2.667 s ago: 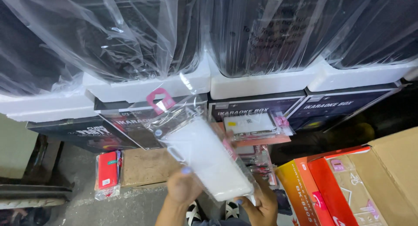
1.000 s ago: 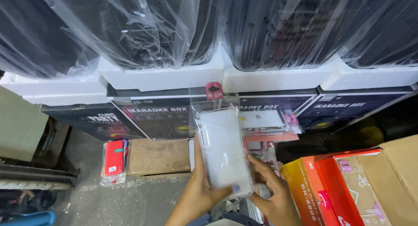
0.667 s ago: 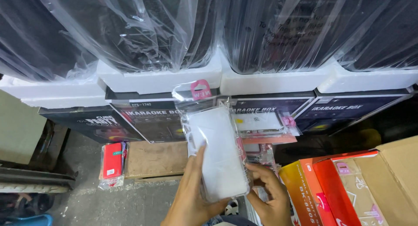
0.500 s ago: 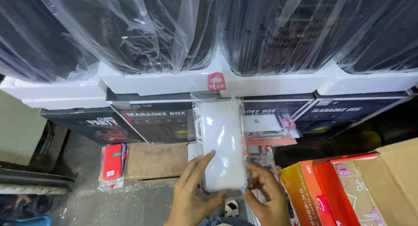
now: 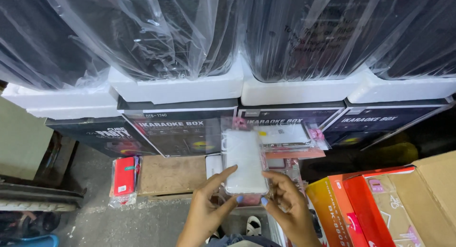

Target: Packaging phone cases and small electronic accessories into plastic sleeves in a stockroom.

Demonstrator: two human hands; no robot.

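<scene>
lowering the clear phone case packet [image 5: 245,161] closer, the left hand [image 5: 209,206] and right hand [image 5: 289,206] are both gripping its bottom edge.

A frosted white phone case [image 5: 244,161] sits in a clear, glossy plastic sleeve (creased and catching light). Behind it, thin crinkled plastic film [image 5: 156,28] wraps dark speakers, seated on matt white foam blocks [image 5: 185,87]. The printed boxes [image 5: 180,130] below look like smooth, slightly glossy cardboard. A plain brown cardboard carton [image 5: 437,180] appears matt and fibrous beside shiny orange-red boxes [image 5: 346,204]. The concrete floor [image 5: 118,223] is rough, dusty grey.
</scene>
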